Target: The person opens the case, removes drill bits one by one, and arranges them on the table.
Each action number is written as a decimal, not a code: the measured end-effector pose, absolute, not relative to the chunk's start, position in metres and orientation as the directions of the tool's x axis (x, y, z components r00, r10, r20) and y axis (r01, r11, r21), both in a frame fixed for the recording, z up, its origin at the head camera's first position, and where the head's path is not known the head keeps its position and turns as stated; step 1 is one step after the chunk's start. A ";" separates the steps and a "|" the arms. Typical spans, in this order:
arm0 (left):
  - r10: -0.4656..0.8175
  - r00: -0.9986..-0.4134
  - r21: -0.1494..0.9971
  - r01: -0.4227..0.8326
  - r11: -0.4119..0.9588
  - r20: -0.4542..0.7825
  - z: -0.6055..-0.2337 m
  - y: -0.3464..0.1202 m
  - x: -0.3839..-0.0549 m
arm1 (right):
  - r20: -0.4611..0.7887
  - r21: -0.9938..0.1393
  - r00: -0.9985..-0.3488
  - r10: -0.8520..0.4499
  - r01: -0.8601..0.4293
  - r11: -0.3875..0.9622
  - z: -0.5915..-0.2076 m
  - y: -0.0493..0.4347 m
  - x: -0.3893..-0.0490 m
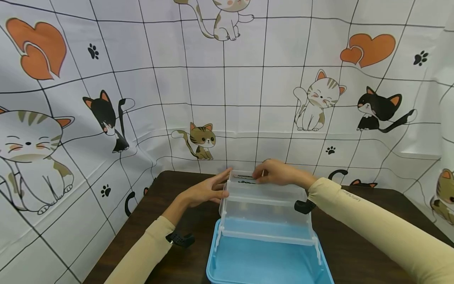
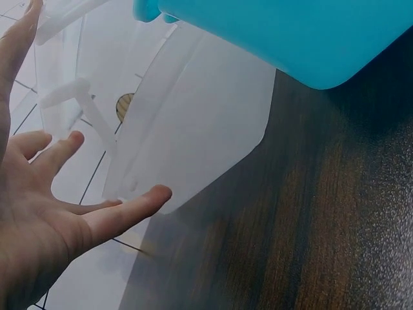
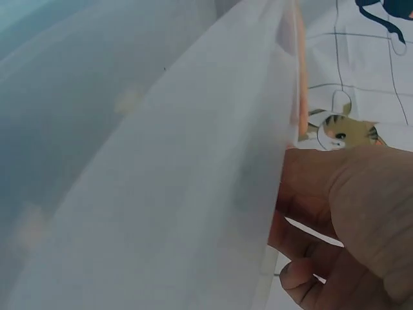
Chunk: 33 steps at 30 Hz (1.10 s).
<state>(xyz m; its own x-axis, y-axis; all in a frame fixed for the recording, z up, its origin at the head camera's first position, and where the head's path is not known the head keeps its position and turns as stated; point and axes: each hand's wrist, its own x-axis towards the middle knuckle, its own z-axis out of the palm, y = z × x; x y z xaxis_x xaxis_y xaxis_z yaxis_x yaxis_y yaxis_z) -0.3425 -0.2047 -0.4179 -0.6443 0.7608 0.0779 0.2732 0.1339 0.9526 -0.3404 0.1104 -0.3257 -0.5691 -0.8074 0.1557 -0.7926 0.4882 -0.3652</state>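
A blue plastic box (image 1: 266, 260) stands at the front, with a cloudy see-through tiered tray (image 1: 266, 211) raised at its far side. Small dark slender pieces (image 1: 245, 182) lie in the tray's farthest compartment. My left hand (image 1: 207, 188) is beside the tray's far left corner, fingers spread and fairly straight; the left wrist view shows the hand (image 2: 58, 213) around its side. Bent fingers of my right hand (image 1: 274, 172) reach into the far compartment beside the dark pieces. In the right wrist view a cloudy panel (image 3: 174, 168) hides that hand's (image 3: 348, 213) fingertips; I cannot tell what they hold.
The box stands on a dark brown wooden table (image 1: 177, 221). Behind and to both sides hangs a white gridded cloth (image 1: 244, 86) printed with cats, hearts and paws. A black band (image 1: 181, 238) circles the left wrist, and another (image 1: 305, 206) the right.
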 end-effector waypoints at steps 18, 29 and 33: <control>0.755 -0.651 0.951 0.275 0.137 0.079 -0.416 -0.204 -0.339 | 0.171 -0.369 -0.563 -0.809 -0.798 0.477 -0.331 0.107 -0.342; 0.756 -0.650 0.951 0.278 0.136 0.082 -0.418 -0.205 -0.343 | 0.166 -0.469 -0.587 -0.792 -0.754 0.461 -0.337 0.119 -0.344; 0.752 -0.655 0.950 0.277 0.142 0.078 -0.418 -0.205 -0.342 | 0.172 -0.480 -0.593 -0.787 -0.748 0.458 -0.337 0.118 -0.342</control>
